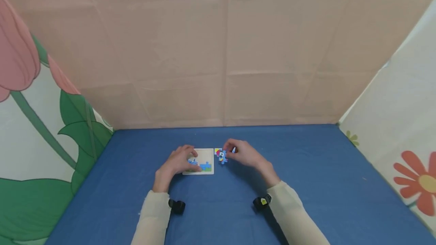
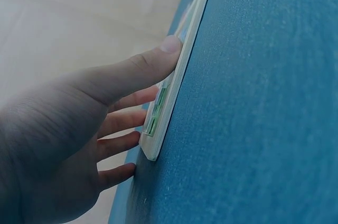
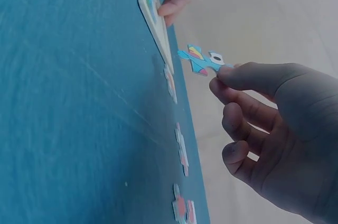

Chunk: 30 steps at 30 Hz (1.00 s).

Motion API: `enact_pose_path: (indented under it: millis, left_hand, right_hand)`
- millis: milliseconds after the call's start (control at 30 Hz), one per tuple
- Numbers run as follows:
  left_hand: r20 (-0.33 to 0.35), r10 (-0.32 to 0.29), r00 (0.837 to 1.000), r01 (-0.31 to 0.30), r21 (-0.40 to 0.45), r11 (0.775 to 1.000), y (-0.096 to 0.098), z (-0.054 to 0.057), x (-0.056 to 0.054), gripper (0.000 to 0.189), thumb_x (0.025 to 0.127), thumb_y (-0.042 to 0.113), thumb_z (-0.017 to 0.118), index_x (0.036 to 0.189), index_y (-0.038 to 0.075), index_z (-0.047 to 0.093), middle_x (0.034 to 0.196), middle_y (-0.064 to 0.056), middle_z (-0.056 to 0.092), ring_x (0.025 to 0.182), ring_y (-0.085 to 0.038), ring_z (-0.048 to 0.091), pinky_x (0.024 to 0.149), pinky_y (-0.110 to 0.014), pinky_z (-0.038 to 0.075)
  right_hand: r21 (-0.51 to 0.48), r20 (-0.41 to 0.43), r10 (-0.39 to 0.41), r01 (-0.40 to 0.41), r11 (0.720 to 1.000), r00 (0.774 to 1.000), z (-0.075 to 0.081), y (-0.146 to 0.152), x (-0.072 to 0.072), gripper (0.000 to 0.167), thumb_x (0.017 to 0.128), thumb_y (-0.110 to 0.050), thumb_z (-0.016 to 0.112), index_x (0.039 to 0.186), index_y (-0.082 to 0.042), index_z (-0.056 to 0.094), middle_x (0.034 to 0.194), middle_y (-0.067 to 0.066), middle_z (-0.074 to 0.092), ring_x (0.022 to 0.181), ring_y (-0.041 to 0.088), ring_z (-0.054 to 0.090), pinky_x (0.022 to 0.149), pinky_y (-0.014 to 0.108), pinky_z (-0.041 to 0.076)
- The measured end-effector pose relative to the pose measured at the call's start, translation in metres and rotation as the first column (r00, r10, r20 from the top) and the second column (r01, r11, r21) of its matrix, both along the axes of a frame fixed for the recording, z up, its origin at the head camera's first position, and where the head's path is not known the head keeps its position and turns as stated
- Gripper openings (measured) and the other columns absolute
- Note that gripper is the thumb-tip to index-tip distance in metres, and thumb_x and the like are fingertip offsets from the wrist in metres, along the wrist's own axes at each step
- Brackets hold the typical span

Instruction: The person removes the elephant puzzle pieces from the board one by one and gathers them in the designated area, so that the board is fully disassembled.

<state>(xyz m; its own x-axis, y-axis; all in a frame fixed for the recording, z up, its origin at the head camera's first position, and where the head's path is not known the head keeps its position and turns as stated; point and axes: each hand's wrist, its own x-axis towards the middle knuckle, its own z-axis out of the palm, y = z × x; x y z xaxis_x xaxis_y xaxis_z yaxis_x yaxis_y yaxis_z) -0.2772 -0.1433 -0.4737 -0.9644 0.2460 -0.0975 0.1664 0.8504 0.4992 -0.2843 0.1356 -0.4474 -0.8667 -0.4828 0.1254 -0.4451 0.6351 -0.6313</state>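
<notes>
A shallow puzzle board [image 1: 208, 154] with a pale rim lies on the blue table, blue and green pieces [image 1: 205, 166] in its lower part. My left hand [image 1: 180, 160] grips the board's left side, its thumb at the near edge and its fingers farther back, as the left wrist view [image 2: 68, 123] also shows. Just right of the board, my right hand [image 1: 246, 153] pinches a blue puzzle piece [image 3: 200, 61] with an eye and rainbow stripes between thumb and forefinger. In the right wrist view that piece is held up off the table, apart from the board.
Several loose puzzle pieces [image 3: 181, 150] lie on the blue tabletop [image 1: 306, 184] beyond the board's right edge, partly hidden by my right hand in the head view. A beige cloth wall [image 1: 225, 67] rises behind the table, with flower-patterned cloth [image 1: 419, 177] at both sides.
</notes>
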Motion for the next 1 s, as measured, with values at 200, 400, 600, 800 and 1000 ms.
enact_pose_path:
  millis: [200,400,600,800,1000]
  left_hand:
    - [0.004,0.011,1.000,-0.011,0.003,1.000,0.000,0.001,0.002,0.052,0.075,0.049,0.084,0.117,0.022,0.068,0.154,-0.004,0.042,0.142,-0.030,0.034,0.115,-0.057,0.029]
    - [0.001,0.006,1.000,-0.006,0.010,1.000,0.000,0.002,0.002,0.053,0.075,0.048,0.084,0.118,0.021,0.068,0.154,-0.004,0.043,0.142,-0.030,0.035,0.115,-0.058,0.030]
    - [0.003,0.016,1.000,-0.016,0.016,1.000,-0.001,0.002,0.003,0.053,0.075,0.048,0.084,0.117,0.022,0.068,0.154,-0.004,0.043,0.142,-0.031,0.035,0.114,-0.058,0.030]
    - [0.009,0.016,1.000,-0.017,0.018,1.000,-0.001,0.002,0.002,0.052,0.074,0.048,0.085,0.117,0.022,0.068,0.154,-0.004,0.042,0.142,-0.032,0.034,0.114,-0.058,0.030]
    - [0.011,0.017,1.000,-0.017,0.009,1.000,0.001,0.000,0.001,0.052,0.073,0.048,0.085,0.116,0.023,0.068,0.155,-0.004,0.042,0.143,-0.032,0.034,0.114,-0.059,0.030]
  right_hand:
    - [-0.010,0.020,-0.028,0.028,1.000,0.999,-0.001,0.009,0.000,0.013,0.092,-0.015,0.070,0.104,-0.019,0.067,0.089,-0.005,0.066,0.080,0.019,0.059,0.065,0.028,0.049]
    - [-0.006,0.054,-0.040,0.040,0.999,0.998,-0.003,0.016,0.000,0.012,0.093,-0.014,0.069,0.104,-0.019,0.067,0.088,-0.004,0.066,0.079,0.016,0.059,0.066,0.028,0.050]
    - [-0.001,0.078,-0.047,0.047,0.999,0.996,-0.003,0.022,0.000,0.013,0.094,-0.015,0.068,0.106,-0.019,0.067,0.088,-0.002,0.065,0.072,0.015,0.057,0.060,0.030,0.051]
    - [-0.009,0.116,-0.071,0.072,0.997,0.991,-0.005,0.030,0.001,0.014,0.094,-0.016,0.068,0.108,-0.016,0.067,0.090,0.001,0.065,0.061,0.016,0.056,0.053,0.032,0.051]
    - [0.002,0.097,-0.065,0.065,0.998,0.993,-0.008,0.038,0.000,0.015,0.093,-0.015,0.069,0.108,-0.016,0.068,0.091,0.000,0.064,0.063,0.016,0.055,0.054,0.029,0.049]
